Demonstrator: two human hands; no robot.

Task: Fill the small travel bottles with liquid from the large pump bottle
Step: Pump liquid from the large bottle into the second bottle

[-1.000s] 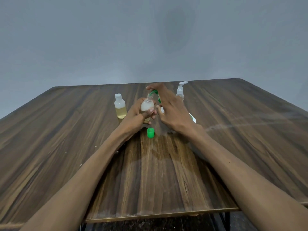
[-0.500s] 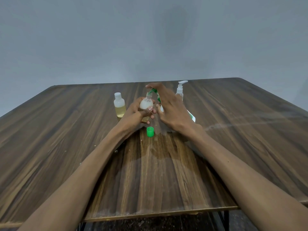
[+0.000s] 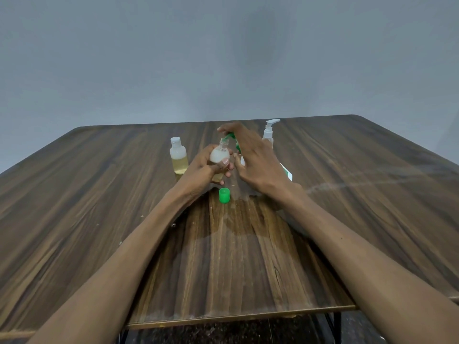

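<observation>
Your left hand (image 3: 207,167) grips the round travel bottle (image 3: 219,154), uncapped, tilted under the green pump spout (image 3: 229,138). Right hand (image 3: 253,157) presses the pump with flat, straight fingers. Keep neck touching spout; press slowly. Green cap (image 3: 224,195) waits on table (image 3: 99,194)

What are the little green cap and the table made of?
The green cap looks like smooth, shiny plastic: bright even colour, moulded round shape. The table looks like wood or a wood-print top, with brown streaky grain and a slight sheen.
</observation>
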